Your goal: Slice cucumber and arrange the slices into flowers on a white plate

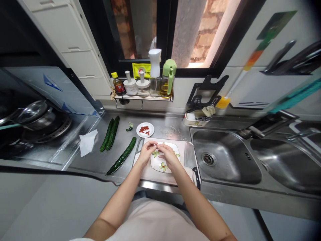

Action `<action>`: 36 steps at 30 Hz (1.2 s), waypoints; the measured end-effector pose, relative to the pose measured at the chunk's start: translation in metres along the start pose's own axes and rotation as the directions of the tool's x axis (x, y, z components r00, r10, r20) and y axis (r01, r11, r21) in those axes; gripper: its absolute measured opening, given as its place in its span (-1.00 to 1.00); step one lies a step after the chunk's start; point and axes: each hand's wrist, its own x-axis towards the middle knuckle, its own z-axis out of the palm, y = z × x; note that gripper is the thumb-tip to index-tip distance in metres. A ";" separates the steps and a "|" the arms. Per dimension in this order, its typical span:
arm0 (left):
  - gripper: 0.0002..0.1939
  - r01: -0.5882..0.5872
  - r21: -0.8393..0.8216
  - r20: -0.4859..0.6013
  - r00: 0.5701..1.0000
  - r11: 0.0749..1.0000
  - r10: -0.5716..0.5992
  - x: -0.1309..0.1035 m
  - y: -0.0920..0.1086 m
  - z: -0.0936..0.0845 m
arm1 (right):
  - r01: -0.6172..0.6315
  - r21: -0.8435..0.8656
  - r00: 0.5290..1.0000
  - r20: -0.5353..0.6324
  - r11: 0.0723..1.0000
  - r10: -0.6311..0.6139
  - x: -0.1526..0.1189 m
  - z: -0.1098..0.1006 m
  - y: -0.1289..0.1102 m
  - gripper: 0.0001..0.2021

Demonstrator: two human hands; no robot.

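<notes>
Over a white square plate (155, 163), my left hand (147, 152) and my right hand (168, 155) meet at the fingertips. Both are closed in a pinch, and whatever sits between the fingers is too small to make out. Thin green-edged cucumber slices (163, 166) form small flower shapes on the plate, one with a red centre; my hands partly hide others. Beneath the plate lies a pale cutting board (147, 176). A cleaver (189, 154) with a black handle rests along its right side. Just behind the board, a small white dish (152, 130) holds chopped red bits (143, 129).
Whole cucumbers (121, 156) lie left of the board, near cucumber scraps (129, 126) and a white paper towel (88, 143). A steel sink (225, 157) adjoins on the right. Seasoning bottles stand on a wall rack (147, 97). A lidded pot (37, 115) sits far left.
</notes>
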 end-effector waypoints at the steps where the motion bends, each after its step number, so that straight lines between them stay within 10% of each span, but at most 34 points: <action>1: -0.75 -0.009 0.014 0.001 1.000 1.000 0.009 0.000 0.000 0.000 | 0.005 -0.002 1.000 0.007 1.000 -0.005 0.000 0.000 0.000 -0.71; 8: -0.72 0.008 0.068 0.020 1.000 0.998 -0.009 -0.001 -0.002 -0.005 | 0.170 -0.159 0.985 -0.004 0.973 -0.173 0.006 -0.004 0.007 -0.77; 15: -0.71 0.020 0.256 -0.137 0.990 0.966 0.016 0.004 -0.019 -0.029 | 0.398 -0.630 0.873 0.035 0.667 -0.487 0.023 -0.020 0.023 -0.85; 25: -0.79 0.075 0.659 -0.183 0.981 0.748 0.063 0.003 -0.061 -0.049 | 0.270 -0.920 0.906 0.142 0.286 -0.399 0.039 -0.024 0.064 -0.86; 36: -0.68 0.084 0.807 -0.176 0.979 0.584 0.103 0.006 -0.068 -0.047 | 0.263 -0.948 0.901 0.176 0.177 -0.396 0.044 -0.020 0.074 -0.86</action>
